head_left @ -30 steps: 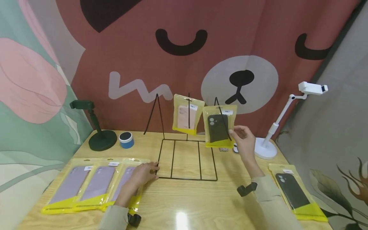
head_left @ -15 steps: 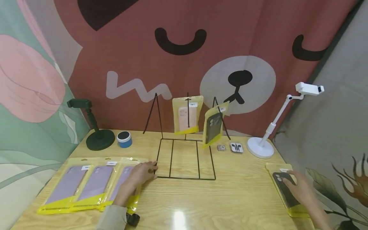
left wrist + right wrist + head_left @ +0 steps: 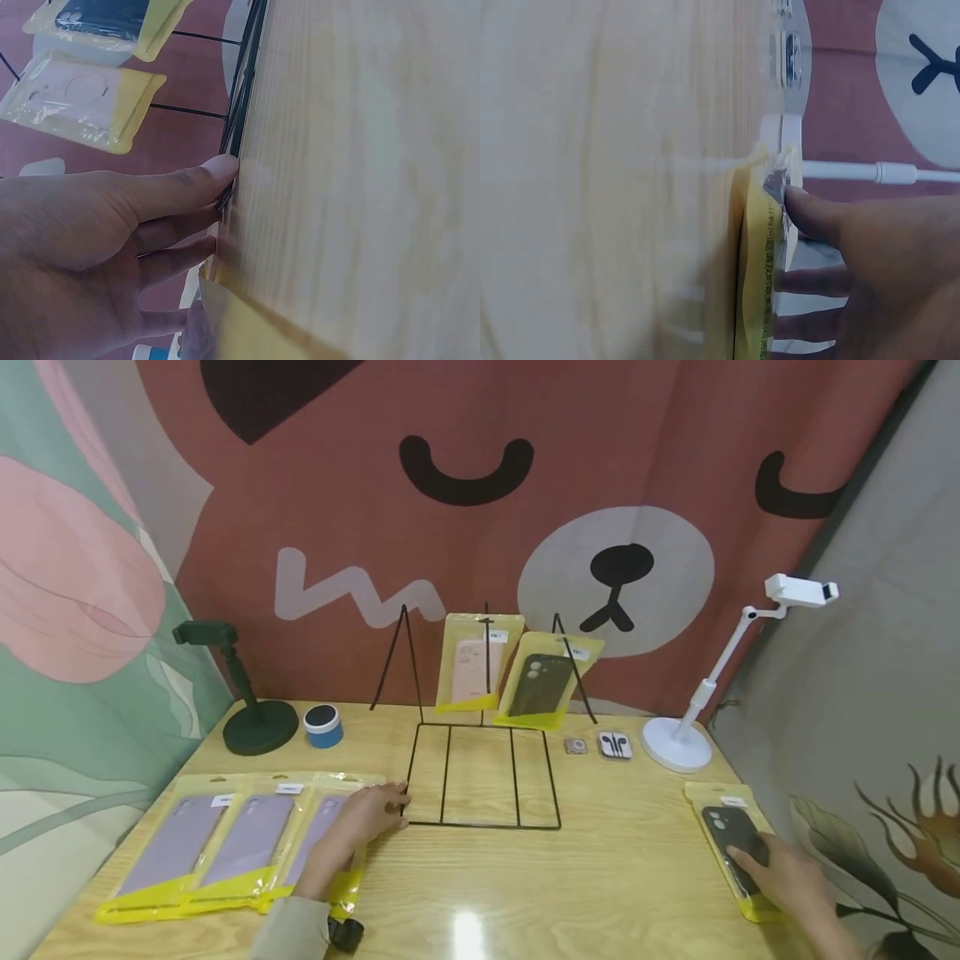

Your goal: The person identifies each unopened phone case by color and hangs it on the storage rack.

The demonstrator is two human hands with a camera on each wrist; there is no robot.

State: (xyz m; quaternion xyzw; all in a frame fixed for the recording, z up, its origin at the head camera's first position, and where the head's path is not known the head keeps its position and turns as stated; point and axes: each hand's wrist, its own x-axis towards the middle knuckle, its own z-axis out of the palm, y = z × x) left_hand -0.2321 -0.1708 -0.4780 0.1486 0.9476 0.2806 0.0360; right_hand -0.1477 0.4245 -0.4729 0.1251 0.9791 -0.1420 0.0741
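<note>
My left hand (image 3: 367, 818) pinches the front left corner of a black wire display rack (image 3: 483, 827) between thumb and fingers; the left wrist view shows the thumb on the wire. On the rack's hooks hang a pink phone case in a yellow pouch (image 3: 471, 664) and a black phone case in a yellow pouch (image 3: 547, 681), the latter tilted. At the right, my right hand (image 3: 787, 877) grips another pouched black phone case (image 3: 723, 827) lying on the table, thumb and fingers over it. Its lower right part is hidden under the hand.
Three pouched purple phone cases (image 3: 251, 835) lie at the left, partly under my left forearm. Behind them stand a dark green stand (image 3: 258, 727) and a blue jar (image 3: 324, 731). Earphones in a case (image 3: 615, 745), a small silver device (image 3: 576, 746) and a white stand (image 3: 677, 743) are back right.
My right hand has let go of the hanging black-case pouch and moved down right to the pouch on the table. The hung pouch has swung round. The left hand stays at the rack.
</note>
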